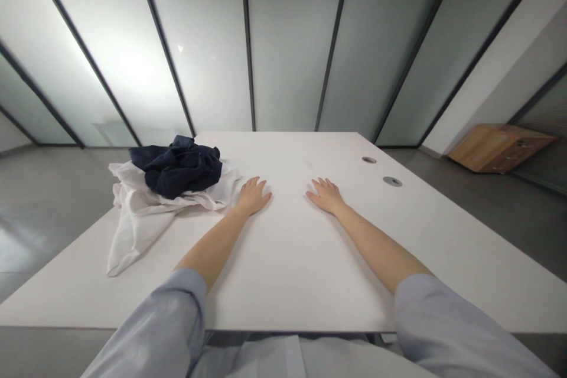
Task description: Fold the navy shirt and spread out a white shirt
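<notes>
My left hand (253, 195) lies flat on the white table (292, 271), fingers spread, holding nothing. Just left of it is a crumpled white garment (144, 212), part of which hangs toward the table's left edge. A dark navy garment (179, 166) is bunched on top of the white one. Whether the left hand's edge touches the white cloth I cannot tell. My right hand (326, 194) also rests flat on the tabletop, its fingers apart and nothing in it. Bare tabletop lies between the two hands.
Two round cable holes, one open (369, 160) and one with a grey cover (392, 181), are set into the table right of my right hand. Frosted glass panels (292, 41) stand behind the table. A wooden cabinet (500, 147) is on the floor at far right.
</notes>
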Motion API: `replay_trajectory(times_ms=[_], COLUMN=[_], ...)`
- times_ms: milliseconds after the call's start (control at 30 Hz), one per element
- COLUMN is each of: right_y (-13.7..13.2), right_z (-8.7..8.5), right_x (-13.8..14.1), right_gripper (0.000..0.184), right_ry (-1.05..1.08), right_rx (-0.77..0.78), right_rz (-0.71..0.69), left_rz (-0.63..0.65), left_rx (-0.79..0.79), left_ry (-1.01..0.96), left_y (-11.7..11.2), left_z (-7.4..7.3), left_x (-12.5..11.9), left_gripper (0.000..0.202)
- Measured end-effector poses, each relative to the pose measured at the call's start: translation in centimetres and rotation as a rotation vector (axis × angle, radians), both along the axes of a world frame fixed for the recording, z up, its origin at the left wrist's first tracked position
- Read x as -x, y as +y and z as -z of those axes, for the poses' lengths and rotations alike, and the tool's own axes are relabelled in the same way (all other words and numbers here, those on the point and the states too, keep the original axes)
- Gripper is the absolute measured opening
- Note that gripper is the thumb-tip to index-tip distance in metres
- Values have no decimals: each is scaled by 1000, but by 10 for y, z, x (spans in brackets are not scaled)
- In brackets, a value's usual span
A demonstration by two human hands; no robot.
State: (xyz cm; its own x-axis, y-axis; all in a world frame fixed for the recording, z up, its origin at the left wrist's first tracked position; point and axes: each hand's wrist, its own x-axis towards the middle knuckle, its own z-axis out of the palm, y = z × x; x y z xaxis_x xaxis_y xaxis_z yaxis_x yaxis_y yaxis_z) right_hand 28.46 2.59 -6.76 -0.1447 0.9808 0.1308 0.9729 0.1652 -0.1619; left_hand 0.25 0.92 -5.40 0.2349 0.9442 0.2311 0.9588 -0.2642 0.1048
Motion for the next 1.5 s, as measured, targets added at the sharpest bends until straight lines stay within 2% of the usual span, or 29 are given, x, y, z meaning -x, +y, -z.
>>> replay_trajectory(times_ms=[167, 233, 400, 1500], right_y=[-1, -1, 0, -7], right_z=[1, 2, 2, -5], right_x=[4, 5, 7, 10], right_gripper=[87, 92, 99, 95], right_ry=[-52, -62, -85, -107], right_rx=[175, 210, 235, 221], right_rz=[29, 21, 12, 14], left_rz=[-25, -33, -34, -36], left_rx=[246, 281, 282, 293], left_ry=[85, 96, 94, 105], left_y=[0, 1, 2, 2], left_z=[1, 0, 1, 0], left_x=[-3, -4, -4, -4], left_gripper=[88, 94, 95, 98])
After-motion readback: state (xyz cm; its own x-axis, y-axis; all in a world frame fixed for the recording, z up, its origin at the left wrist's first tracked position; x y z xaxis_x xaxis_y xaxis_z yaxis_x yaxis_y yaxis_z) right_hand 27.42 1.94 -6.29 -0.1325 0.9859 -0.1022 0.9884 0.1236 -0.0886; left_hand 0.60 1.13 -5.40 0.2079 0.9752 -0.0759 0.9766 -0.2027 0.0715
